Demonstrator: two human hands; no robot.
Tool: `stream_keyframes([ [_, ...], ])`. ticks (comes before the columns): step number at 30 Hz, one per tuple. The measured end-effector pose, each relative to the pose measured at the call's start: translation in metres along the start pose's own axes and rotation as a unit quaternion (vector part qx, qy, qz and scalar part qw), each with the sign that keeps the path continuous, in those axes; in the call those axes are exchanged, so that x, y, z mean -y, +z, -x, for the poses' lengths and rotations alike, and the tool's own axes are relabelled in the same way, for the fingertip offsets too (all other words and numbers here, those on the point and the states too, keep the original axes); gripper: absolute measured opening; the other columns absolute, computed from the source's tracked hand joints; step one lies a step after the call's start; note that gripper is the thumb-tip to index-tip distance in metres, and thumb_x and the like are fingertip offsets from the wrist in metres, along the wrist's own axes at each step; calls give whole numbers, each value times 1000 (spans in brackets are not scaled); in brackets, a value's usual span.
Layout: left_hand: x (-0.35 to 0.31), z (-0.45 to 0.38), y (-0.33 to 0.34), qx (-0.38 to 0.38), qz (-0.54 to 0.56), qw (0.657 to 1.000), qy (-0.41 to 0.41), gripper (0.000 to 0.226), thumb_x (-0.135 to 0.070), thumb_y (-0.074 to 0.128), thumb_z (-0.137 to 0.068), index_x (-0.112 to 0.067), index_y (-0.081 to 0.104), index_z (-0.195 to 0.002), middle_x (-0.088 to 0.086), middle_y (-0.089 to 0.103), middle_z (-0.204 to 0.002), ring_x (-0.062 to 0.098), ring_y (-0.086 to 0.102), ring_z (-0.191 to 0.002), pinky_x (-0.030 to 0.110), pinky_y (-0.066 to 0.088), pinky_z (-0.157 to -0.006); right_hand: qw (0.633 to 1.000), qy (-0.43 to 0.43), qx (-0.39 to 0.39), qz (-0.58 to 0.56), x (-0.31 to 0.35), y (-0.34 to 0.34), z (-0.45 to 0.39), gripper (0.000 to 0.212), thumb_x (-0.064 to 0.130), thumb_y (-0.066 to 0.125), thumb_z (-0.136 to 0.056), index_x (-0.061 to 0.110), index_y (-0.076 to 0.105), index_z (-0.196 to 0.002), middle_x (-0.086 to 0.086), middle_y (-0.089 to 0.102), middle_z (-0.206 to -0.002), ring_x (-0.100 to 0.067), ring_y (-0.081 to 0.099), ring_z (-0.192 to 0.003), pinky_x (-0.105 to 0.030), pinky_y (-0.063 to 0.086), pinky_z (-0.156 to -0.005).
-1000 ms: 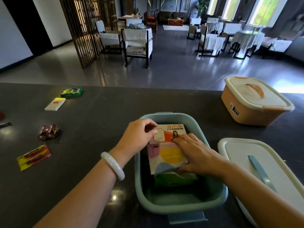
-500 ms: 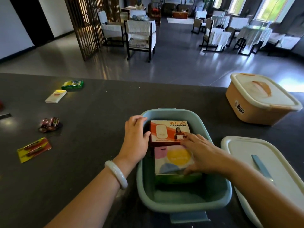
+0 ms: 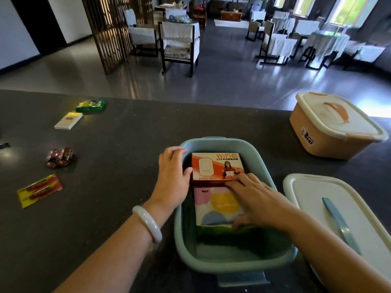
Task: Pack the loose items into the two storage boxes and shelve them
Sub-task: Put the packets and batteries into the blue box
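Teal plastic storage box (image 3: pixel 184 246) open on the dark worktop (image 3: pixel 118 132), just in front of the viewer. Inside, at the far end, an orange WiFi router carton (image 3: pixel 213 166) lying flat; nearer, a pastel-printed packet (image 3: pixel 215 206) on top of something green (image 3: pixel 213 230), too shaded to identify. Left hand (image 3: pixel 172 180) draped over the box's left rim, fingers loosely bent, thumb touching the carton's left edge, wrist ringed by a pale bangle (image 3: pixel 148 223). Right hand (image 3: pixel 257 203) laid flat inside the box, fingers nearly straight, fingertips (image 3: pixel 234 182) pressing the carton's near edge, thumb lying across the packet; nothing closed in either grip.

To the right of the teal box, touching or nearly touching it, a white lid (image 3: pixel 313 199) resting flat with a teal handle strip (image 3: pixel 338 223). Further back on the right, well apart, an orange storage box (image 3: pixel 313 134) with its white lid (image 3: pixel 338 119) on.

Loose on the worktop to the left, well apart from the box: a yellow-and-red sachet (image 3: pixel 40 190), a cluster of dark red batteries (image 3: pixel 60 157), a white flat pack (image 3: pixel 68 121) and a green wrapper (image 3: pixel 90 105) just behind it. Beyond the worktop, a grey floor with a wooden lattice screen (image 3: pixel 114 32), chairs and cloth-covered tables.
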State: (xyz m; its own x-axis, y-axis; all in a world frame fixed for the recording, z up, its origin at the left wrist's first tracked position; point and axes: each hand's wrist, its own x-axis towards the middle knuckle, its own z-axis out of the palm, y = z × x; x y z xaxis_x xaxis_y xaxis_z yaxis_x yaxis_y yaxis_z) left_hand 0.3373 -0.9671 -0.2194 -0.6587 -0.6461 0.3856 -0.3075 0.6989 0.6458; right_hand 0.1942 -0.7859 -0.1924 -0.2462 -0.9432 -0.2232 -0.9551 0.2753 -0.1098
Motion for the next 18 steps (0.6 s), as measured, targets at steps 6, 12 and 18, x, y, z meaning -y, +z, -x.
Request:
stream_keyframes([
  [6,2,1,-1,-5,-1,1000,11,47,-9,64,-89,-13,47,-133,0,38,-134,1,26,-121,11,28,-95,1000,-8,6,10,6,1,4,93,68,63,-72,34,18,-147,12,19,-150,-10,13,-140,-31,12,-117],
  [12,0,2,-2,-6,0,1000,6,47,-10,63,-90,-11,46,-134,1,38,-135,4,30,-122,14,28,-96,1000,-5,2,2,3,3,2,96,72,65,-65,35,22,-143,14,22,-144,-10,19,-135,-34,19,-116],
  [18,0,3,-1,-9,-3,1000,5,47,-10,63,-90,-13,46,-134,0,39,-135,2,30,-120,11,31,-93,998,-48,-10,-29,2,9,-2,96,75,67,-59,39,25,-138,18,22,-135,-4,19,-125,-31,21,-114],
])
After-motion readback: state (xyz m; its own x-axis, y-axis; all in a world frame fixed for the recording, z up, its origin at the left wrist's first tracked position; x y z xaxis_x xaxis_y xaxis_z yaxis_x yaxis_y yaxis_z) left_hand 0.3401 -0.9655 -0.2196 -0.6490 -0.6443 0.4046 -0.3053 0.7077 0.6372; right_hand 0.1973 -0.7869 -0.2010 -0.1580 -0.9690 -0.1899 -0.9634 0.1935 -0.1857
